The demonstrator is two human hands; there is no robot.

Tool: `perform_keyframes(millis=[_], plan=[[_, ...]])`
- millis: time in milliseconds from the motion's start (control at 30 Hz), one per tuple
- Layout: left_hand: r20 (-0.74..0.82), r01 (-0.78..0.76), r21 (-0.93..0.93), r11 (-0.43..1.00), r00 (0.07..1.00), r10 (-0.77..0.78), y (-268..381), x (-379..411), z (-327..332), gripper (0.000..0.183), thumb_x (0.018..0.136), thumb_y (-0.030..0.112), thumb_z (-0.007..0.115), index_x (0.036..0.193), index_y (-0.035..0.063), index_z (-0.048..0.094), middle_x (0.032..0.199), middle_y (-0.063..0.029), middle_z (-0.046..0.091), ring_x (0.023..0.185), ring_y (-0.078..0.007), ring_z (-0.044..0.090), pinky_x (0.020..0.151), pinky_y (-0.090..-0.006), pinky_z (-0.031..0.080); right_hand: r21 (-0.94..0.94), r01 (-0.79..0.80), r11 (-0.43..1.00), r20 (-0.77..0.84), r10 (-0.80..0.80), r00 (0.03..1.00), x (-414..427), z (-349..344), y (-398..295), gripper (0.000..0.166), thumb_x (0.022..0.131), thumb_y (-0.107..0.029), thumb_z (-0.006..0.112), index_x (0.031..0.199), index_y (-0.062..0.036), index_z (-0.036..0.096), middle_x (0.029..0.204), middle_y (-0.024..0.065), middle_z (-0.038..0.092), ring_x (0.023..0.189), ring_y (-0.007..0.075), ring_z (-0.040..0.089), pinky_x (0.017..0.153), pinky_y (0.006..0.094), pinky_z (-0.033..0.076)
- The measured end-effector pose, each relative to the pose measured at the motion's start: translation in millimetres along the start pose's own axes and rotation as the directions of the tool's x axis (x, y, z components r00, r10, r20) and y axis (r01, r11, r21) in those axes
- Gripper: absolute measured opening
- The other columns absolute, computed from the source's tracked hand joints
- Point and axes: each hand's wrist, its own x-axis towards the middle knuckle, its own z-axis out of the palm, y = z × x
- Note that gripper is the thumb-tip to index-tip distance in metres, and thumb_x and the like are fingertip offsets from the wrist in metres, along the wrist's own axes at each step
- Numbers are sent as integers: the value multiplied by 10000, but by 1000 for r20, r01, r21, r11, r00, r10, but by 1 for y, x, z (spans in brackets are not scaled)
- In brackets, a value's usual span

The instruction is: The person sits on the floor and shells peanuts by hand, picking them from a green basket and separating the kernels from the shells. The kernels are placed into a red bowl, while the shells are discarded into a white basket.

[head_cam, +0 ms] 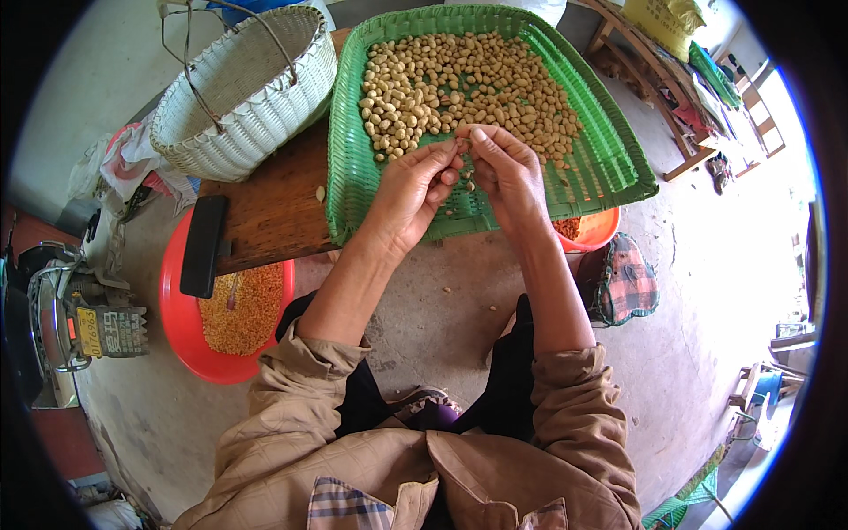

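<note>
Over the near half of a green woven tray (344, 132), my left hand (417, 182) and my right hand (510, 169) meet at the fingertips. Both pinch a small pinkish peanut (463, 143), mostly hidden by the fingers. Many unshelled peanuts (464, 73) lie spread across the far and middle parts of the tray, beyond my hands. A few small loose bits, apparently kernels or shell pieces, lie on the tray's weave below my fingers.
A wooden table (278, 205) supports the tray. On its left stands a handled white woven basket (258, 106). A dark phone-like slab (203, 245) overhangs the table corner. Below are a red basin (179, 318) of yellow grains and an orange basin (599, 228). A vehicle (56, 311) stands left.
</note>
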Motion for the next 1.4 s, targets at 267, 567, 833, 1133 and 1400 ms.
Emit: perform_keyframes(millis=[267, 567, 833, 1133, 1400], plan=[[-1, 0, -62, 998, 1000, 0, -1, 0, 0, 176, 926, 186, 629, 946, 12, 646, 790, -2, 596, 645, -34, 488, 471, -146, 337, -260, 64, 963, 85, -43, 995, -2, -10, -7, 161, 900, -162, 644, 955, -11, 645, 770, -32, 560, 656, 23, 461, 559, 180, 374], [-106, 12, -23, 1000, 994, -14, -4, 2, -9, 231, 920, 248, 643, 932, 18, 634, 799, -13, 606, 642, -53, 520, 508, -152, 406, -611, 469, 638, 241, -414, 878, 1, -10, -9, 93, 833, -61, 680, 902, -7, 648, 817, 24, 573, 763, 135, 585, 696, 264, 464], [-133, -20, 4, 1000, 991, 20, -9, 3, -8, 179, 951, 213, 592, 935, 37, 620, 836, -17, 618, 725, -85, 590, 590, -166, 479, -740, 586, 331, 426, -443, 789, -3, -10, -8, 93, 808, -28, 671, 899, -36, 652, 821, 90, 543, 745, 258, 607, 645, 349, 492], [-118, -9, 8, 1000, 993, 10, -12, 5, -8, 220, 947, 231, 599, 910, 19, 644, 797, -15, 619, 696, -70, 571, 563, -167, 454, -695, 615, 373, 420, -483, 768, 0, -12, -3, 84, 788, -14, 676, 867, -34, 656, 797, 95, 538, 738, 257, 599, 651, 341, 484], [-120, -40, -37, 999, 992, 35, -8, 4, -5, 270, 968, 203, 552, 1039, -48, 622, 931, -88, 650, 831, -116, 603, 750, -224, 521, -255, 53, 966, 54, -41, 998, -5, -13, -11, 176, 875, -178, 643, 922, -15, 600, 765, -23, 531, 686, 87, 504, 595, 238, 422]])
